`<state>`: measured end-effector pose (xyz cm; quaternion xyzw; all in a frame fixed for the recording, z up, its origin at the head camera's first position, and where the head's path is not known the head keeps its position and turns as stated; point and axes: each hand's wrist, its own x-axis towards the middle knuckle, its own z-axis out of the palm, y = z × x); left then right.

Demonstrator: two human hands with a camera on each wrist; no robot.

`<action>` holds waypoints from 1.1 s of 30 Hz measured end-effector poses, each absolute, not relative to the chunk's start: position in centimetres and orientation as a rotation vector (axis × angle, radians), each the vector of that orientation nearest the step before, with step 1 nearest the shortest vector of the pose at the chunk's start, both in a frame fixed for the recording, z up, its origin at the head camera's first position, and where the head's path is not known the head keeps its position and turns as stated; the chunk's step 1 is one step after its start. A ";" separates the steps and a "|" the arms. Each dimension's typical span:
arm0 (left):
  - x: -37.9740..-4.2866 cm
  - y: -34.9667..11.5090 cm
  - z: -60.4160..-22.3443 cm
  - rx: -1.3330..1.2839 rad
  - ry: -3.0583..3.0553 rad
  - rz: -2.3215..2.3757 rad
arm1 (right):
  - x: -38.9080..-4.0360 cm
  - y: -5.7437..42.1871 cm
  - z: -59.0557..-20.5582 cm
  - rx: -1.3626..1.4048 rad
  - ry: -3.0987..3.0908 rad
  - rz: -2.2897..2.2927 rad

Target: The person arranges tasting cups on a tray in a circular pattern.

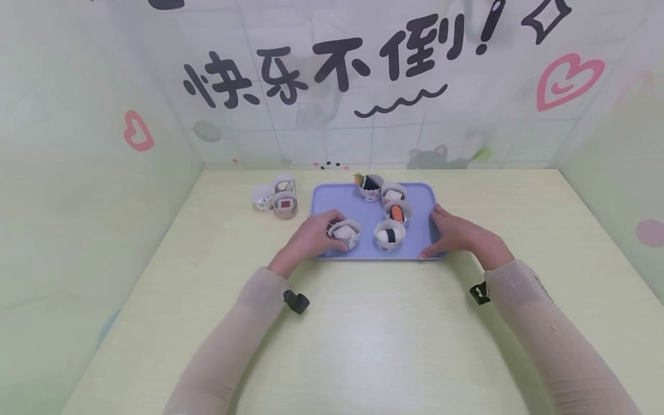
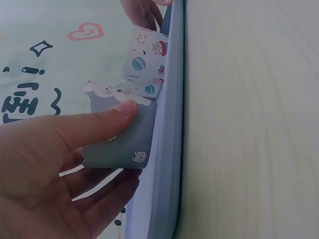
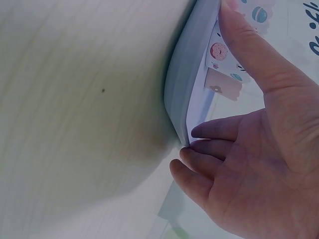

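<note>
A periwinkle tray lies on the table with several paper baking cups holding small sushi-like pieces. At its left end my left hand grips a grey-blue cup printed with bears, thumb on one side and fingers on the other. A white piece sits in that cup. The cup is at the tray's surface; whether it touches down I cannot tell. My right hand spans the tray's near right corner with fingers loosely extended, thumb along the front rim and fingertips at the right rim.
On the tray's right half stand cups with a black-banded white piece, an orange-topped piece, a white piece and a dark triangular piece. Left of the tray, three cups cluster on the table. A printed wall covering rises behind.
</note>
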<state>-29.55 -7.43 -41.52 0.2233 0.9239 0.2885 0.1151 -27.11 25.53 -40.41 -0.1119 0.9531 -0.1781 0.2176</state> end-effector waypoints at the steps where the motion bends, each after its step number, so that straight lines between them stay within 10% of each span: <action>1: -29.5 -7.2 -41.6 0.672 2.703 0.835 | -27.1 25.5 -40.4 -0.311 2.640 -0.493; 33: -29.1 -5.3 -41.9 0.785 2.572 0.891 | -27.3 25.5 -40.4 -0.304 2.628 -0.501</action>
